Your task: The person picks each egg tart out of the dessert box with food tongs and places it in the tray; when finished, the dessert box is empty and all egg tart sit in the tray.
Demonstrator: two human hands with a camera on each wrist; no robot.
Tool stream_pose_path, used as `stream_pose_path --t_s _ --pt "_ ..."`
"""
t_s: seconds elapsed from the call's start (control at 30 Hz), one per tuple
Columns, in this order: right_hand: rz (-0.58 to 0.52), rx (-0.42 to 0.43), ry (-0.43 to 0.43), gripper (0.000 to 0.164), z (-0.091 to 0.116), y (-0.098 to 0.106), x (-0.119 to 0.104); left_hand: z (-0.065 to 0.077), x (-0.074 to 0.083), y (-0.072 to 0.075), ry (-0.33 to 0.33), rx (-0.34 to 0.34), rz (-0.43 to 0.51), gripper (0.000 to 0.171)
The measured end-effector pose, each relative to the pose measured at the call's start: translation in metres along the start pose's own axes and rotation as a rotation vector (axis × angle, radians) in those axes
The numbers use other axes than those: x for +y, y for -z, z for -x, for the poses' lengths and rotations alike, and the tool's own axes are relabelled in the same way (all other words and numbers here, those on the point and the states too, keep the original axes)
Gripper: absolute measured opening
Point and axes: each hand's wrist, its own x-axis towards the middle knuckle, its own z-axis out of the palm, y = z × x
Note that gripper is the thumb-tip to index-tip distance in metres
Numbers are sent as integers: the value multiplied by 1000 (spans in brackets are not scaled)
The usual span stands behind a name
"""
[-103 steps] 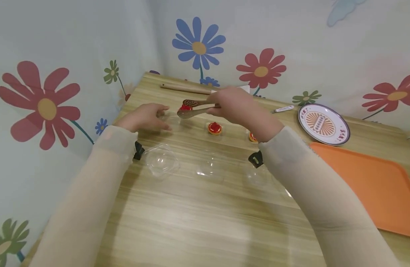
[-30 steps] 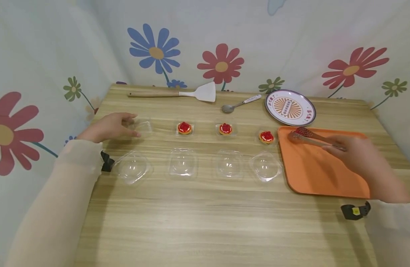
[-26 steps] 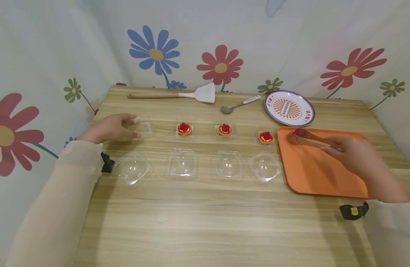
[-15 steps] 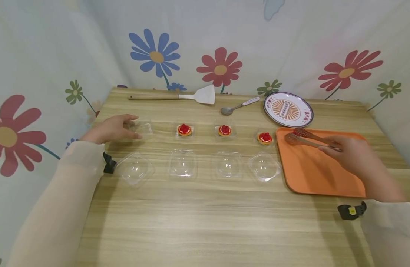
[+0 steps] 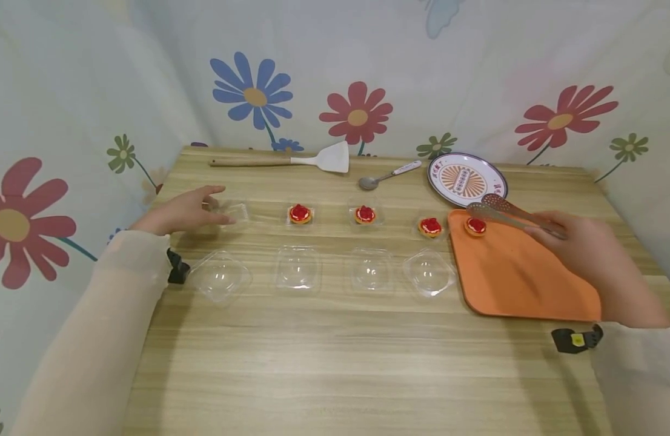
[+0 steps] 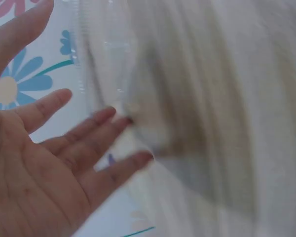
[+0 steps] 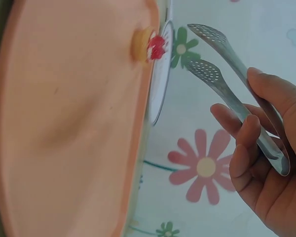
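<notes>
Beyond the fingers of the right hand (image 5: 580, 242), a red-topped tart (image 5: 475, 227) sits on the orange tray (image 5: 498, 281), apart from the parted tongs (image 7: 233, 101) those fingers grip. Left hand (image 5: 182, 212): fingers extended and spread; a clear plastic base (image 5: 239, 212) lies near their tips, contact not discernible.

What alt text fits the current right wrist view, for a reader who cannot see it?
A right hand holds silver perforated metal tongs, tips apart and empty, near a flat orange tray bearing one small red-topped tart; a round white plate shows beyond.
</notes>
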Motion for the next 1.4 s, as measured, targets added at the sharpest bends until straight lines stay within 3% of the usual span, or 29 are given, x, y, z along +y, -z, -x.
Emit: stream_pose_path --t_s 0.17,0.37,0.53,0.73,1.07,1.4 --pt "-64 -28 13 78 -7 3 -23 1 15 5 3 39 -92 92" --pt "-59 -31 104 61 -29 -5 -64 -4 52 5 -79 56 -140 84" --pt "-65 -30 229 50 -41 -11 -114 -5 86 6 -117 23 -177 82" --pt "-82 -50 346 44 -52 -23 -165 -9 112 7 -120 -34 -220 81" --pt "-41 -84 535 41 -66 -51 -226 -44 111 -20 -147 -76 -242 79" --pt "20 -121 547 41 -70 -64 -251 -53 114 -31 -168 -82 -261 82"
